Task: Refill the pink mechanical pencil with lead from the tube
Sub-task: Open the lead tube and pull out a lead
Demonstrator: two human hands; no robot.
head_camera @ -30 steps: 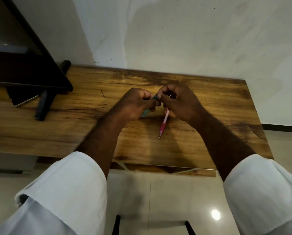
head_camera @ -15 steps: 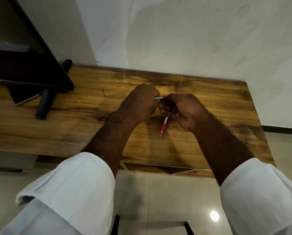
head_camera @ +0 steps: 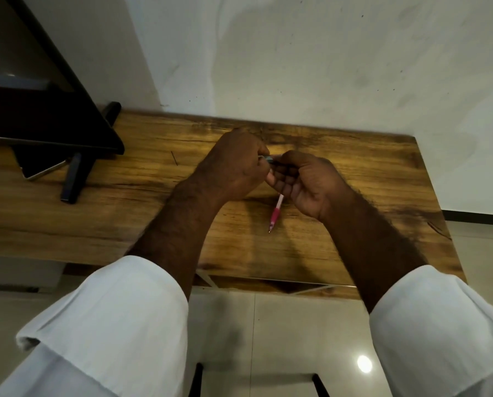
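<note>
My left hand (head_camera: 233, 164) is closed, knuckles up, around a small teal lead tube (head_camera: 266, 159); only the tube's end shows between the two hands. My right hand (head_camera: 308, 181) holds the pink mechanical pencil (head_camera: 276, 213) in its lower fingers. The pencil's tip points down towards me, just above the wooden table (head_camera: 354, 239). My right thumb and forefinger pinch at the tube's end. The pencil's upper part is hidden inside my right hand.
A black screen (head_camera: 47, 118) on a black stand (head_camera: 76, 173) fills the table's left side, with a phone (head_camera: 38, 167) lying under it. A thin dark stick (head_camera: 174, 158) lies on the wood left of my hands. A white wall runs behind the table.
My left hand has rolled knuckles up and brought the tube from a downward tilt to level. My right hand has closed more tightly against the tube's end, with the pencil still in it.
</note>
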